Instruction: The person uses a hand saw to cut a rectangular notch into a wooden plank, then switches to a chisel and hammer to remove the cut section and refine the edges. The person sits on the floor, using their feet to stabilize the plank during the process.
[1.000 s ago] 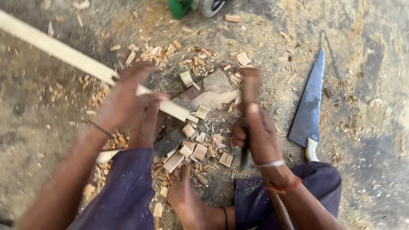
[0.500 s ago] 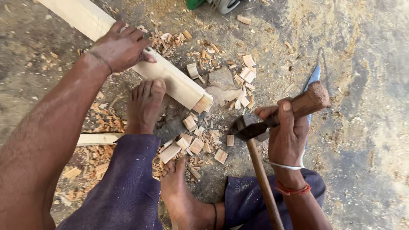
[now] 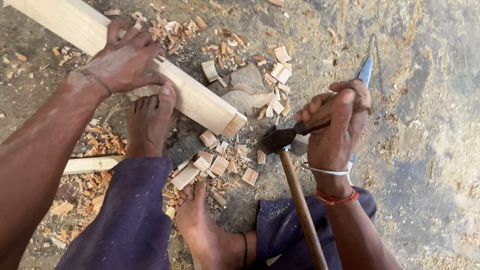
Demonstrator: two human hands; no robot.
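Since the earlier frame the pale wooden beam (image 3: 200, 100) had slid a little farther under the left hand (image 3: 125, 62), and the right hand (image 3: 335, 130) had drawn in closer above the adze-like tool (image 3: 285, 140). The left hand lay clamped over the top of the beam, fingers wrapped round its far edge, with a bare foot (image 3: 150, 120) pressed against the beam just below that hand. The right hand was closed round a dark wooden grip directly above the tool's iron head, whose long handle (image 3: 300, 205) ran back toward the body. The beam looked stiff, fairly heavy and dry, unlikely to slip; it seemed best held mid-length, as that hand had it, well back from the cut end. The tool looked head-heavy. A flat stone (image 3: 245, 90) and loose wood chips (image 3: 220, 165) lay beyond and below the beam's end. A blue-tipped blade (image 3: 365, 75) showed behind the right hand, mostly hidden, possibly a saw. The beam's far end was cut off at the picture's edge, and how the grip joined the head was hard to make out.
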